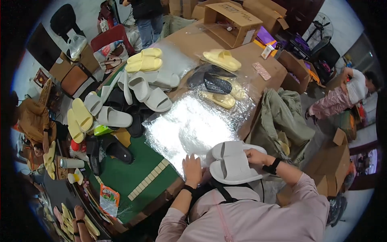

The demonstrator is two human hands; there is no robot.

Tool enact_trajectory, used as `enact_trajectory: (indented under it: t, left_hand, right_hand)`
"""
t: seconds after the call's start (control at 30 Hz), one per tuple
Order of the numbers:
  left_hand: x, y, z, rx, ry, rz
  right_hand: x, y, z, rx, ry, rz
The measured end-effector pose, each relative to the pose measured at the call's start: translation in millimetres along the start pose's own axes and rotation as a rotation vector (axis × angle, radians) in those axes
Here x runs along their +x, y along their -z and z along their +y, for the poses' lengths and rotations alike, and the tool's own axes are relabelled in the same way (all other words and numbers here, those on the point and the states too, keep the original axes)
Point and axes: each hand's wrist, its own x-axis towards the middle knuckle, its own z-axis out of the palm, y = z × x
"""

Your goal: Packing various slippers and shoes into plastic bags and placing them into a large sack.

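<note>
A pair of pale grey slippers [230, 166] is close in front of my chest, one against the other, and my right hand [255, 157] grips it near its right end with bent fingers. To its left, my left hand [192, 169] lies with its fingers apart on the near edge of a shiny clear plastic sheet [189, 125]. Just beyond, yellow slippers [221, 101] and a dark one are under or inside clear plastic. One more yellow pair [221, 59] lies at the back.
Loose grey slippers [139, 86], yellow pairs and black ones heap up at the left on a green mat [149, 171] with a row of small pale tiles [149, 179]. An olive sack [278, 117] stands at the right, with cardboard boxes [229, 24] behind. Other people are nearby.
</note>
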Motion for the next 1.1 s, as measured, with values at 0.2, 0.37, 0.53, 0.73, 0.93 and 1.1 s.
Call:
enact_trajectory:
  t: [0.2, 0.37, 0.53, 0.73, 0.93, 1.1]
  left_hand:
    - [3.7, 4.9, -7.3, -0.115, -0.065, 0.344]
    - [11.7, 19.1, -6.3, -0.358, 0.169, 0.267]
    - [9.3, 16.2, -12.0, -0.496, 0.253, 0.273]
    - [-2.0, -6.6, -31.9, -0.491, 0.056, 0.081]
    - [-2.9, -21.4, -35.9, -0.193, -0.062, 0.052]
    - [0.7, -21.2, -36.1, -0.317, 0.101, 0.191]
  right_hand:
    - [-9.8, -26.3, 7.0, 0.146, -0.026, -0.051]
    - [-13.3, -44.5, 4.0, 0.256, 0.023, -0.065]
    - [-13.6, -55.6, -1.0, 0.325, 0.061, -0.077]
    - [9.0, -60.2, 19.2, 0.209, 0.005, 0.059]
    - [15.8, -66.2, 11.4, 0.064, 0.032, 0.127]
    - [22.7, -68.5, 18.3, 0.053, 0.055, 0.071]
